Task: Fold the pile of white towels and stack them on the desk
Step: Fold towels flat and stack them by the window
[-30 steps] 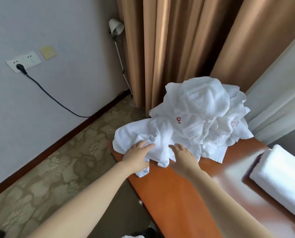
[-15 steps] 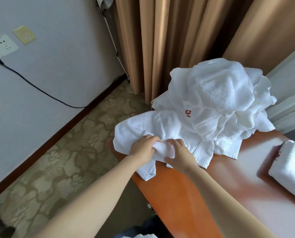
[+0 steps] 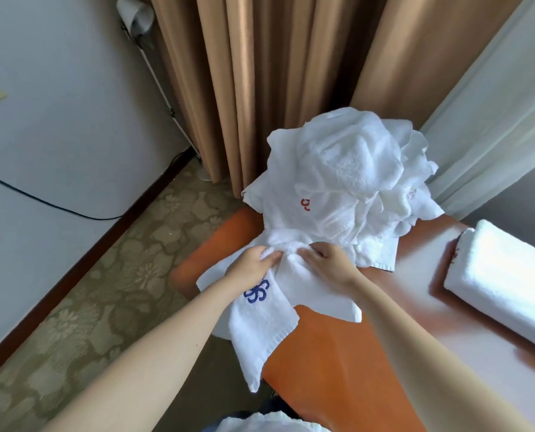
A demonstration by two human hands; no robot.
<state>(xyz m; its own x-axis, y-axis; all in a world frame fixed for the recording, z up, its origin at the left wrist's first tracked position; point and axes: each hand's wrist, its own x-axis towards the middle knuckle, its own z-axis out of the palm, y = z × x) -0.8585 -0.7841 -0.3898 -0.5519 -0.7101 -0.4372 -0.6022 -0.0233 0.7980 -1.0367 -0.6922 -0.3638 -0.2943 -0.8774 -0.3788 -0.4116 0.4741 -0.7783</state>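
Orange desk (image 3: 338, 353) below tan curtains (image 3: 260, 88): the blue-crested towel (image 3: 260, 319) drapes over its near-left corner. Left hand (image 3: 247, 266) and right hand (image 3: 328, 260) both pinch its bunched top, fingers curled. Best draw it clear of the pile (image 3: 347, 182), then spread flat. One towel gripped, one pile, one folded bundle (image 3: 503, 285) right.

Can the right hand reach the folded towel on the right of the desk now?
Likely yes, once it lets go: the right hand grips the loose towel together with the left hand, but only bare desk lies between it and the folded towel.
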